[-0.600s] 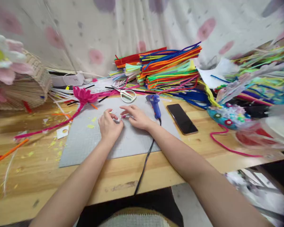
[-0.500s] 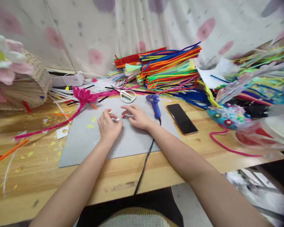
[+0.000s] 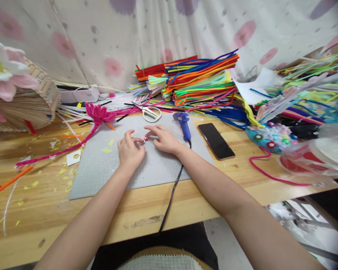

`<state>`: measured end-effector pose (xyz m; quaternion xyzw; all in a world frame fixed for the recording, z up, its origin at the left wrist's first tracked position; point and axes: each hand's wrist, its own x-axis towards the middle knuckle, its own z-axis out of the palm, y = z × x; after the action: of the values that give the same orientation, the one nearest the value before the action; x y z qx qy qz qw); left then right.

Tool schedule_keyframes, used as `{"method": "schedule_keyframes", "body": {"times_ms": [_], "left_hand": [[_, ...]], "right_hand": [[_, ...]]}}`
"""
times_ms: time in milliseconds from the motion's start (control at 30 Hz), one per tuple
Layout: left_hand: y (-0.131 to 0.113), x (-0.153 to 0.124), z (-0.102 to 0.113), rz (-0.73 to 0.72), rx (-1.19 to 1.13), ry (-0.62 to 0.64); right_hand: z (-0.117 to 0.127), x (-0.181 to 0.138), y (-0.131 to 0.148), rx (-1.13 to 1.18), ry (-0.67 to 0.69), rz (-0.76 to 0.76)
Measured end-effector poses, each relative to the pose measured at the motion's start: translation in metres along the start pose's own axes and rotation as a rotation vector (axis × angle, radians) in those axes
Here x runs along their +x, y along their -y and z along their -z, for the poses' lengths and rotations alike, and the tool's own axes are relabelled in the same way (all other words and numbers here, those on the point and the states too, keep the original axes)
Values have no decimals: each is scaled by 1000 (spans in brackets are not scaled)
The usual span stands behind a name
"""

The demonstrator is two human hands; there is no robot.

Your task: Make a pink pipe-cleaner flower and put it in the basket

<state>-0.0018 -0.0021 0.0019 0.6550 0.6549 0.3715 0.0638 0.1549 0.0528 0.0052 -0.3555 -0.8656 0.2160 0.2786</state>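
Note:
On the grey mat lies a small pink-and-white piece with thin strands, between my two hands and too small to make out fully. My left hand rests at its left, thumb and fingers curved apart, fingertips close to the piece. From the right, my right hand reaches over with the index finger stretched out and the thumb apart, near the same strands. Whether any fingertip presses on them I cannot tell.
A blue glue gun with a black cord lies right of my hands, a phone beyond it. Scissors sit behind. A pink pipe-cleaner flower and yellow scraps lie left; bundled pipe cleaners line the back.
My left hand has shifted very slightly right and its thumb shows less white at the tip. The right hand has hardly moved.

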Motion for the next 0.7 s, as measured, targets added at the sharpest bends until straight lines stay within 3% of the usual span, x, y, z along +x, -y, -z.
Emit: {"method": "schedule_keyframes", "body": {"times_ms": [333,700], "left_hand": [[1,0,-1,-28,-5,3],[10,4,16,67,-15,-218]], "right_hand": [[0,0,-1,-96,33,7],[2,-1,3,-101,2,22]]}}
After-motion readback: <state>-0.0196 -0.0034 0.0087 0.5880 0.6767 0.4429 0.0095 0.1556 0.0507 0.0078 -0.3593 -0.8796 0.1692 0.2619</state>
